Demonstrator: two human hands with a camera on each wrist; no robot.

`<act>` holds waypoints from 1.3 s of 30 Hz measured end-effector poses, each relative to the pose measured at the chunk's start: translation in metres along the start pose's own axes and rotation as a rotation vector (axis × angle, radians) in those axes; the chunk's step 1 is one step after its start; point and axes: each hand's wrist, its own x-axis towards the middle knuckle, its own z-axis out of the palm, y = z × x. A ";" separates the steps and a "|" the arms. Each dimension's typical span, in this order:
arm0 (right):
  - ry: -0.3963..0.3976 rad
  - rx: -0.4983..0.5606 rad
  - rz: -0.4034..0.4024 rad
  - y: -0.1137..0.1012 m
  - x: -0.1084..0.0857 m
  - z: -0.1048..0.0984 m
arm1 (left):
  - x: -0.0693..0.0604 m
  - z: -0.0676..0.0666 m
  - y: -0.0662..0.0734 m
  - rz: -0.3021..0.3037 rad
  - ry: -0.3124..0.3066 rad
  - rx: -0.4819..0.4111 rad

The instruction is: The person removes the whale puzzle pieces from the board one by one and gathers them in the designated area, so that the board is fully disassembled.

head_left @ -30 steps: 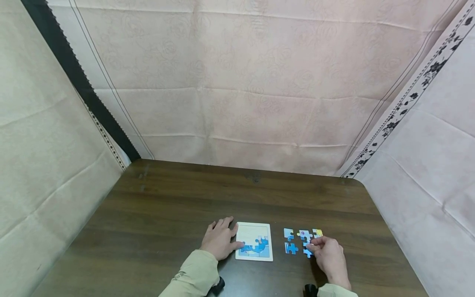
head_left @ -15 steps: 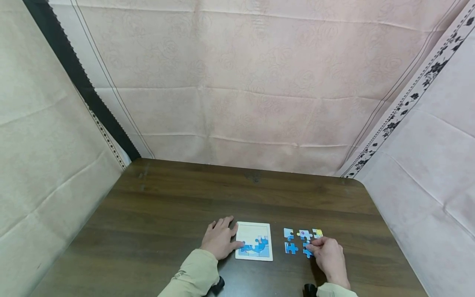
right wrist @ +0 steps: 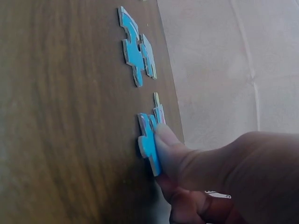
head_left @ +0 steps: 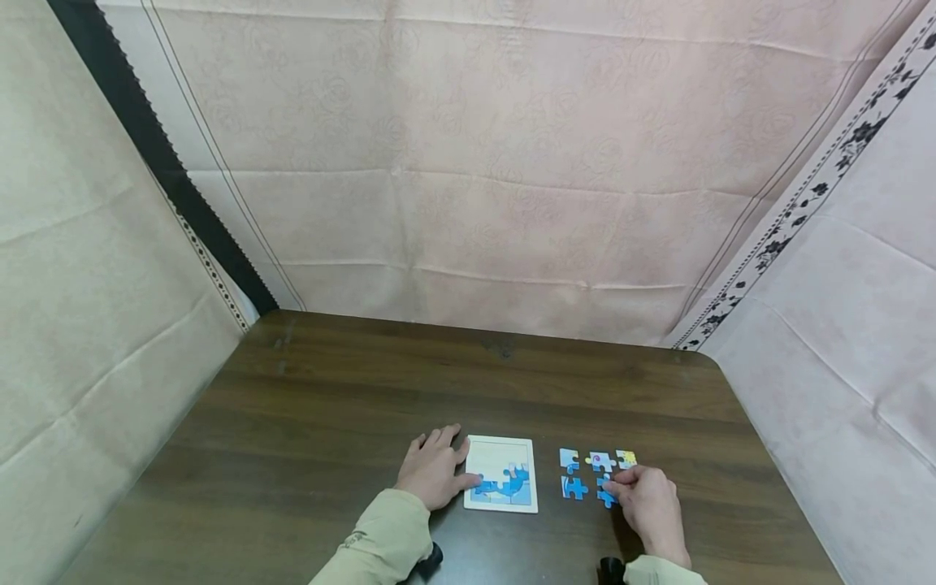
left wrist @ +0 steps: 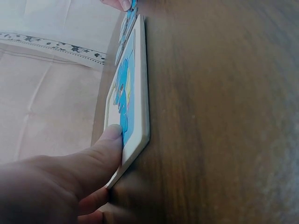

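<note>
A white-framed puzzle board [head_left: 500, 452] lies on the table, with blue pieces filling its lower part and a bare upper part. My left hand [head_left: 431, 475] rests at its left side, fingers spread; in the left wrist view its thumb [left wrist: 111, 135] presses the board's face. To the right, my right hand [head_left: 649, 508] pinches a blue puzzle piece [right wrist: 148, 145] between thumb and fingers, low over the tabletop. Whether that piece touches the table I cannot tell. Near it lie several loose pieces, among them a blue one [head_left: 574, 488] and one with yellow [head_left: 626, 459].
The brown wooden table [head_left: 351, 390] extends behind and to both sides of the board. Pale cloth [head_left: 468, 203] hangs along its back and sides. Between board and loose pieces is a narrow strip of tabletop.
</note>
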 end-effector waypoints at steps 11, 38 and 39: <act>0.000 0.006 0.012 -0.001 -0.001 0.002 | -0.001 -0.002 0.000 -0.006 -0.007 -0.011; 0.007 0.050 -0.034 0.005 -0.004 0.003 | -0.002 0.002 -0.001 -0.002 -0.024 -0.031; 0.014 0.051 -0.037 0.005 -0.004 0.002 | -0.002 0.002 -0.001 -0.003 -0.023 -0.029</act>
